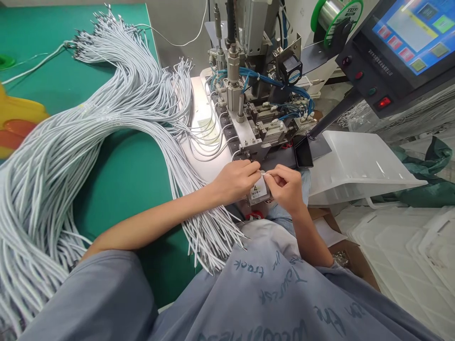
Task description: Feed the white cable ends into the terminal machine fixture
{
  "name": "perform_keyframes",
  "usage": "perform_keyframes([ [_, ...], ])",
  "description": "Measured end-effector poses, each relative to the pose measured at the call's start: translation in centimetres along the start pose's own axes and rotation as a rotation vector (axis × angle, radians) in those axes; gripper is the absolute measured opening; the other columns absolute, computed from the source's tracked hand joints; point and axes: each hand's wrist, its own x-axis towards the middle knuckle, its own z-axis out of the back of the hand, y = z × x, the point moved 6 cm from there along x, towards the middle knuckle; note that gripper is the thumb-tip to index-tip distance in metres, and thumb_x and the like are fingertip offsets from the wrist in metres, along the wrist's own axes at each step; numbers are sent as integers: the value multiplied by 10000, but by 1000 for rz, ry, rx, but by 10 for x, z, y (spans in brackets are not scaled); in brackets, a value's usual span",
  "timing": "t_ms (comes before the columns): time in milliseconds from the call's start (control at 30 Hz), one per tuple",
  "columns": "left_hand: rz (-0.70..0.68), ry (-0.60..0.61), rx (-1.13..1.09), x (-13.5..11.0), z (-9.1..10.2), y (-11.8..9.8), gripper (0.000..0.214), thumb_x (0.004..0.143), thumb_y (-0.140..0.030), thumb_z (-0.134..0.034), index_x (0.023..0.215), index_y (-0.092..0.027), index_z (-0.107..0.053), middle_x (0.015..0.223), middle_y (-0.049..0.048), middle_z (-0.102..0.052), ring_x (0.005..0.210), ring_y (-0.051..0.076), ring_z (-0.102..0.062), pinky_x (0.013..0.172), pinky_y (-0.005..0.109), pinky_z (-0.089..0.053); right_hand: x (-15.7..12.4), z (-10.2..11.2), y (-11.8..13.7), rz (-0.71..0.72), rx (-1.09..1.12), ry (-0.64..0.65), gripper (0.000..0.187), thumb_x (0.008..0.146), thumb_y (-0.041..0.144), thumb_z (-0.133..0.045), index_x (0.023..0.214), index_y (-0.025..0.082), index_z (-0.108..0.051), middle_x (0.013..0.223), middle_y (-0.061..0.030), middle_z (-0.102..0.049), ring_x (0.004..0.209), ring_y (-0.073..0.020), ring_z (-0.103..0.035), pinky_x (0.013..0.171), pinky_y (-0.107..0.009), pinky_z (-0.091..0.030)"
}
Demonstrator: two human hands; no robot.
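My left hand (239, 179) is closed at the front edge of the soldering machine (245, 118), its fingers pinching a white cable. Just to its right my right hand (285, 185) is closed too, thumb and forefinger pinching the end of the same thin white cable (263, 174). The two hands nearly meet in front of the machine, above a small white label with a yellow warning mark (259, 189). Several white cables loop from the pale work plate into the machine's left side. A thick bundle of white cables (131, 113) passes under my left forearm.
A green mat (124, 170) lies under the bundle, with a yellow object (19, 123) at far left. Solder spool (332, 19) and lit touch screen (414, 33) stand upper right. White plastic tray (359, 161), stacked white bins (408, 241) and a cardboard box (359, 258) lie right.
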Motion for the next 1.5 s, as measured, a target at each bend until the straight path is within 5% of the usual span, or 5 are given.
perform_keyframes([
  [267, 181, 117, -468, 2, -10, 8, 224, 891, -189, -445, 838, -148, -659, 686, 19, -585, 626, 93, -547, 586, 190, -408, 4, -6, -18, -130, 250, -137, 210, 779, 280, -569, 609, 170, -626, 551, 25, -424, 524, -99, -395, 494, -254, -333],
  [600, 224, 517, 62, 0, -40, 47, 279, 828, -60, -377, 916, -88, -640, 876, 87, -594, 627, 125, -573, 575, 234, -421, 31, -41, -91, -386, 308, 58, 206, 714, 328, -561, 763, 158, -667, 773, -54, -681, 742, -170, -606, 713, -311, -486],
  [800, 206, 536, 61, -1, -42, 45, 269, 839, -71, -373, 910, -93, -631, 901, 93, -602, 666, 138, -596, 601, 242, -447, 36, -54, -95, -443, 410, 108, 183, 682, 339, -582, 672, 160, -617, 589, 14, -581, 557, -114, -512, 577, -263, -439],
  [1500, 96, 583, 158, -4, -42, 39, 300, 871, -90, -394, 1115, -96, -569, 950, 103, -574, 788, 190, -611, 568, 271, -440, 43, -55, -96, -521, 410, 249, 118, 606, 281, -585, 589, 166, -607, 505, 29, -525, 484, -94, -435, 461, -231, -333],
])
